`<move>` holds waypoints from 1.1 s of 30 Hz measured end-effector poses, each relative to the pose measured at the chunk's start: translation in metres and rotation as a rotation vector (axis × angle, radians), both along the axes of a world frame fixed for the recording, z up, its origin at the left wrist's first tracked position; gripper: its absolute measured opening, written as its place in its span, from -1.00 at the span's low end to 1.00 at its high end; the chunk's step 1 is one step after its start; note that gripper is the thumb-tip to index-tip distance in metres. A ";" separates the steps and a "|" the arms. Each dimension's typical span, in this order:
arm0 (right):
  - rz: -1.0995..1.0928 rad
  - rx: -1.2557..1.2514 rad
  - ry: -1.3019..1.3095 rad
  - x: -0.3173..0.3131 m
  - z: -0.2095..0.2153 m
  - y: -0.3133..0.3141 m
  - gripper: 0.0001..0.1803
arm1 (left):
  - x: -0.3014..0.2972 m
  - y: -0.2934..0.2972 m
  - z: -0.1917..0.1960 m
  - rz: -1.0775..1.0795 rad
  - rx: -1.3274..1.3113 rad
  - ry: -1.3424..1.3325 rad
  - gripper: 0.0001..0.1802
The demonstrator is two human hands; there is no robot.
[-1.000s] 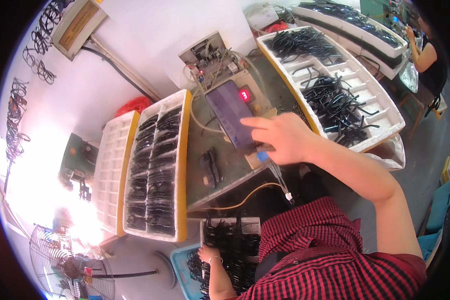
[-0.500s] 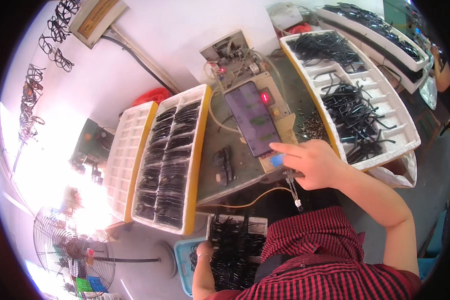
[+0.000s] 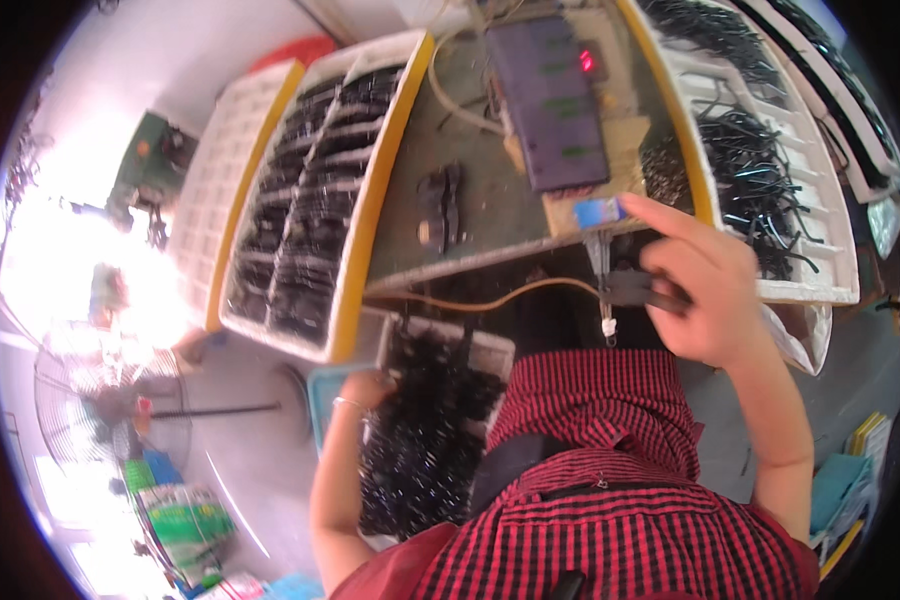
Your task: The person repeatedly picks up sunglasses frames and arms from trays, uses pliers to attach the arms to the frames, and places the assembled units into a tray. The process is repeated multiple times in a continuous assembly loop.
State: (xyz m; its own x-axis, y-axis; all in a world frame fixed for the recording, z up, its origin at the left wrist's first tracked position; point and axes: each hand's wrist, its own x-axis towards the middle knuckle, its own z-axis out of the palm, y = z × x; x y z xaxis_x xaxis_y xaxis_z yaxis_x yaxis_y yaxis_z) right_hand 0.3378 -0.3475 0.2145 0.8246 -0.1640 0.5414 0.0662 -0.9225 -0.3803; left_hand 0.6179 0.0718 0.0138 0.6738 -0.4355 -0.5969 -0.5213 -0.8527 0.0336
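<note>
My right hand (image 3: 708,285) is at the front edge of the workbench. Its index finger stretches toward a small blue piece (image 3: 598,212), while the other fingers curl on a dark elongated piece (image 3: 642,290). Just beside that hand a thin two-pronged metal part (image 3: 602,262) hangs below the bench edge. Above it a smartphone (image 3: 550,110) leans on a bench device, its screen lit. My left hand (image 3: 370,388), blurred, is by the edge of a low white tray (image 3: 492,350) heaped with black eyeglass parts (image 3: 415,430); its fingers cannot be made out.
Left on the bench, a yellow-edged foam tray (image 3: 355,290) holds rows of black pieces beside another foam tray (image 3: 210,220). Dark spectacle parts (image 3: 442,205) lie mid-bench. Rightward stands a foam tray (image 3: 830,270) of black temple arms. A light-blue basin (image 3: 322,385) and standing fan (image 3: 110,405) are at left.
The view has shifted, so the bench sits higher in it. My right index finger has drawn away from the phone's lower edge. My left hand remains by the low tray.
</note>
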 end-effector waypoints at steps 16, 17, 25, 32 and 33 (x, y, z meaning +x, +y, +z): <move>0.406 1.746 -0.057 -0.045 -0.054 0.084 -0.44 | -0.189 -0.217 0.161 0.253 -2.167 1.485 -0.66; 0.360 1.744 -0.138 -0.045 -0.054 0.089 -0.46 | -0.193 -0.224 0.157 0.250 -2.039 1.603 -0.61; -0.341 1.316 -0.111 -0.079 -0.087 0.089 -0.87 | -0.219 -0.195 0.108 0.214 -1.429 1.398 0.04; -0.484 1.164 0.042 -0.063 -0.135 0.088 -0.87 | -0.229 -0.196 0.075 0.049 -1.178 0.929 0.08; -0.521 1.176 0.049 -0.059 -0.138 0.086 -0.87 | -0.225 -0.197 0.072 0.029 -1.120 0.889 0.05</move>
